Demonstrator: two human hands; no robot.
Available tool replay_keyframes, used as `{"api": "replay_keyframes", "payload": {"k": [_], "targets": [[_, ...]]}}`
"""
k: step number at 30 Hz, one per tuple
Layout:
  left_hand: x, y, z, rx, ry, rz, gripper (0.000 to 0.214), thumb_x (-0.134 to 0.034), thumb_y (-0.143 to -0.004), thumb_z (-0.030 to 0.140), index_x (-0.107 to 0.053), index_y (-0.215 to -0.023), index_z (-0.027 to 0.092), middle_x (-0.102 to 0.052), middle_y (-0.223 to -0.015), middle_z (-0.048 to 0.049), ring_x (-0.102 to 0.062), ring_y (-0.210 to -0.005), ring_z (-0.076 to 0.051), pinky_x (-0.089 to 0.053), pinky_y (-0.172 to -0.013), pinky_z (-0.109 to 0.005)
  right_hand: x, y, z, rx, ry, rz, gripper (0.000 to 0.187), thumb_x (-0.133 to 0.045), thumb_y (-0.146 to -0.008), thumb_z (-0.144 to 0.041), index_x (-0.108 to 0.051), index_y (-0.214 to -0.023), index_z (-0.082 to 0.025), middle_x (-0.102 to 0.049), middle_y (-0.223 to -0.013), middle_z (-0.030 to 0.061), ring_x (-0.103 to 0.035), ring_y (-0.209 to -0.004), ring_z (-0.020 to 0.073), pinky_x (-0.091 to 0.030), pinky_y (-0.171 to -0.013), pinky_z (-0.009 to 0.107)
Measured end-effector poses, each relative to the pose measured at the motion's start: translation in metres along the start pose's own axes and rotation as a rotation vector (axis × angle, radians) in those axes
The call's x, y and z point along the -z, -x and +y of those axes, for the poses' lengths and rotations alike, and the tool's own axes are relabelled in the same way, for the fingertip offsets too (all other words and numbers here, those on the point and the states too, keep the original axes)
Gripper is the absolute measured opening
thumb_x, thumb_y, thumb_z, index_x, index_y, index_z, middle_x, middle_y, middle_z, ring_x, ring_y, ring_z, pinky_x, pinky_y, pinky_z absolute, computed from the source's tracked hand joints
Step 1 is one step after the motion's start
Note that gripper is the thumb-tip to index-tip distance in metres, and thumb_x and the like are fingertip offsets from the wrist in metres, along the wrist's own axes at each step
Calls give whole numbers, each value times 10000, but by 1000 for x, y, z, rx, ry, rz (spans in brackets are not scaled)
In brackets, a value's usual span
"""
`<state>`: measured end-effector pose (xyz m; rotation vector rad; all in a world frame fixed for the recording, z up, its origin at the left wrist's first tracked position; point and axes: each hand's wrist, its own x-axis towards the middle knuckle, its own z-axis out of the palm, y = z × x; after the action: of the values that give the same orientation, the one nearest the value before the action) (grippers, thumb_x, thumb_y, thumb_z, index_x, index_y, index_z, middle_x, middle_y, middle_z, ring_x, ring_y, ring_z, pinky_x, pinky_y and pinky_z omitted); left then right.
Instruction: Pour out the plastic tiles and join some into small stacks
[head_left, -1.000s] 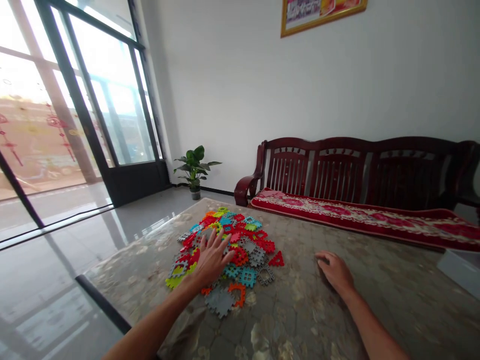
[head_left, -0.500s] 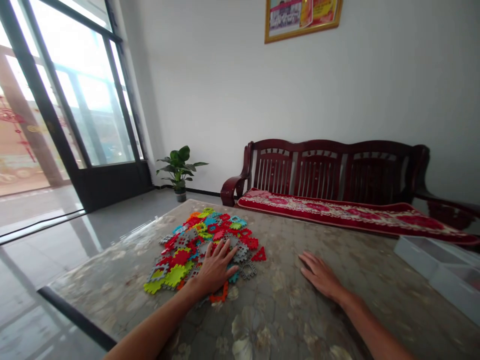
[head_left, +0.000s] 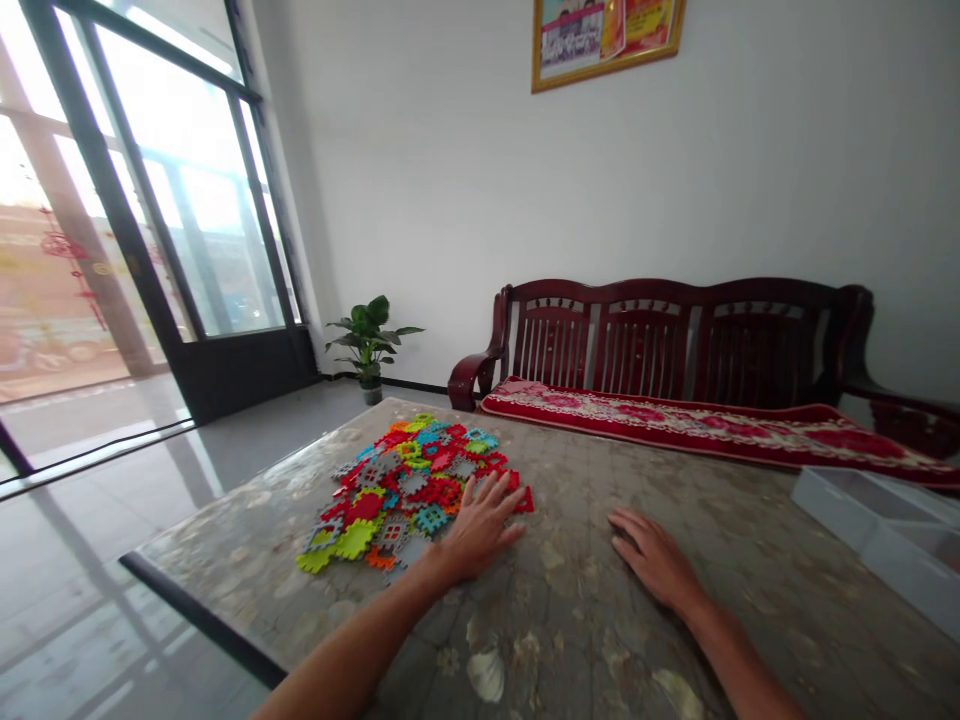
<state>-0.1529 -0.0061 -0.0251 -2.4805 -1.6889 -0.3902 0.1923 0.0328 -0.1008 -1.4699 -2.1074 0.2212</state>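
Note:
A pile of flat interlocking toy pieces (head_left: 412,485) with toothed edges lies on the table (head_left: 570,640), in red, lime green, grey, teal and orange. My left hand (head_left: 482,525) is over the right edge of the pile, palm down with fingers spread; the pieces under it are hidden. Close to its fingertips is a red piece (head_left: 526,499). At the pile's near left lies a lime green piece (head_left: 354,540), beside a grey window-shaped piece (head_left: 394,533). My right hand (head_left: 654,560) rests on the tabletop, right of the pile, fingers loosely stretched and holding nothing.
Translucent plastic bins (head_left: 855,515) stand at the table's right edge. Behind the table is a dark red wooden bench (head_left: 637,340) with a floral red cover (head_left: 660,422). A potted plant (head_left: 371,340) stands on the floor near the glass door (head_left: 202,220).
My left hand has slid right across the pile to its edge, uncovering grey, teal and orange pieces. My right hand stays on the tabletop. The view has shifted slightly.

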Motion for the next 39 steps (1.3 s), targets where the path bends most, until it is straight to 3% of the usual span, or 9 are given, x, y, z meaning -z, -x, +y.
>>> {"api": "replay_keyframes", "payload": {"k": [4, 8, 14, 19, 24, 27, 31, 39], "targets": [[-18, 0, 20, -127, 22, -63, 576, -303, -951, 597, -331, -1481, 374, -291, -1590, -49, -210, -1469, -283, -121, -1159, -617, 1, 2, -2, -1, 3, 12, 415, -455, -867, -397, -676, -1173, -225, -601, -1343, 83, -523, -1265, 260, -379, -1100, 446], [-28, -3, 7, -31, 7, -101, 573, -324, -952, 574, -361, -1475, 341, -377, -1547, -74, -239, -1455, -311, -123, -1143, -649, 0, 2, -2, -5, 4, 22, 402, -465, -857, -390, -687, -1152, -231, -612, -1327, 82, -536, -1250, 260, -385, -1097, 447], [-22, -13, -2, 51, -14, -95, 480, -363, -968, 457, -443, -1425, 336, -434, -1510, -64, -272, -1438, -328, -154, -1131, -666, 1, 1, -2, -14, -4, 24, 388, -484, -845, -376, -693, -1141, -238, -616, -1324, 78, -539, -1244, 266, -384, -1095, 454], [-20, -22, 30, 81, -22, -6, 421, -431, -943, 325, -531, -1351, 292, -438, -1499, -86, -284, -1431, -336, -116, -1154, -654, 3, 2, -2, -6, -6, 18, 390, -474, -857, -377, -694, -1138, -220, -616, -1320, 88, -541, -1242, 264, -380, -1098, 456], [-30, -20, 75, -112, 104, -6, 453, -386, -959, 429, -505, -1372, 287, -434, -1502, -74, -302, -1429, -288, -206, -1179, -535, 4, 3, -2, -8, -7, 7, 399, -432, -880, -379, -698, -1119, -202, -625, -1302, 99, -548, -1233, 257, -380, -1101, 442], [-38, -21, 86, -246, 134, -29, 520, -365, -952, 519, -462, -1412, 296, -423, -1510, -70, -282, -1437, -284, -205, -1181, -516, 5, 4, -3, -10, -19, 19, 387, -439, -876, -366, -699, -1115, -208, -630, -1291, 97, -554, -1224, 250, -388, -1096, 426], [-45, -33, 72, -225, 52, -43, 592, -347, -928, 610, -466, -1416, 297, -462, -1477, -93, -281, -1424, -349, -138, -1156, -624, 6, 5, -5, -22, -28, 29, 374, -449, -867, -347, -699, -1112, -214, -632, -1286, 97, -552, -1222, 246, -389, -1092, 425], [-48, -53, 22, -52, -34, -31, 538, -347, -954, 552, -502, -1389, 276, -494, -1454, -101, -337, -1391, -343, -109, -1142, -660, 10, 5, -10, -54, -49, 12, 375, -454, -858, -329, -698, -1110, -196, -628, -1292, 102, -550, -1221, 240, -370, -1100, 423]]}}
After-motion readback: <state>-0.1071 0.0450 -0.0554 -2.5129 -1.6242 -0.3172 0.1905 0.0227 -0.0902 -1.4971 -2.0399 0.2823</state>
